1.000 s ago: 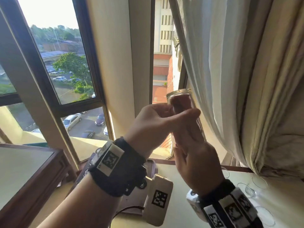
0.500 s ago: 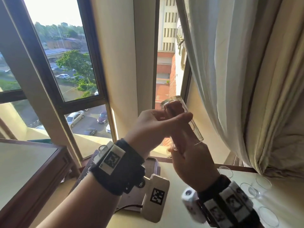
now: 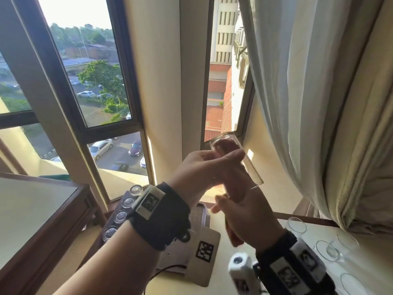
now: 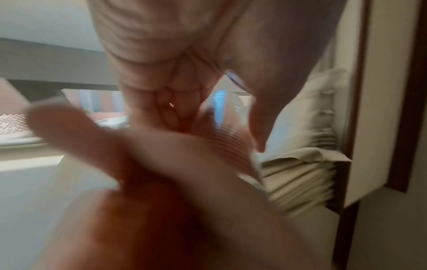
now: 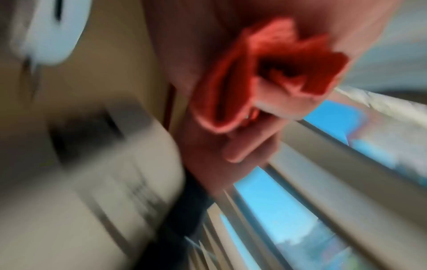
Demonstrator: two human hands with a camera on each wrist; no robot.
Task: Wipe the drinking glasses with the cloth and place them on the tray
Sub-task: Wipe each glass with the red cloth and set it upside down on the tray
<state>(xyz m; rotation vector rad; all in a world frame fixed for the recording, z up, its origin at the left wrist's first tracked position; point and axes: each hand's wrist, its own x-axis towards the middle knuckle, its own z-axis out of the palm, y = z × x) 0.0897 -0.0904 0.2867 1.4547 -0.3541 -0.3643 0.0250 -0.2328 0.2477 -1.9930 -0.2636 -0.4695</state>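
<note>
Near the centre of the head view, a tall clear drinking glass (image 3: 238, 160) is held up in the air in front of the window, tilted, with its base toward the upper left and its open rim toward the lower right. The left hand (image 3: 204, 167) wraps around the glass from the left, thumb lying across its near side and fingers curled behind it. The right hand (image 3: 244, 218) comes up from below with its fingers pushed into the open mouth of the glass; they clutch a red cloth (image 5: 265, 73), which shows bunched and folded against the palm in the right wrist view (that picture is heavily blurred). Through the glass wall a reddish tint of the cloth shows near the base.

In the left wrist view the left hand (image 4: 161, 45) fills the top of the frame and the right hand (image 4: 161, 182) crosses below it, both smeared.

Lower left of centre in the head view, a dark rectangular tray (image 3: 200, 213) lies on the pale sill, partly hidden by the left forearm. A row of small clear glasses (image 3: 123, 216) stands along its left edge. At the lower right of the frame, several more clear glasses (image 3: 327, 250) stand on the pale surface, beneath the cream curtain (image 3: 319, 103) that hangs down the right side. A dark wooden table (image 3: 42, 220) occupies the lower left corner.
</note>
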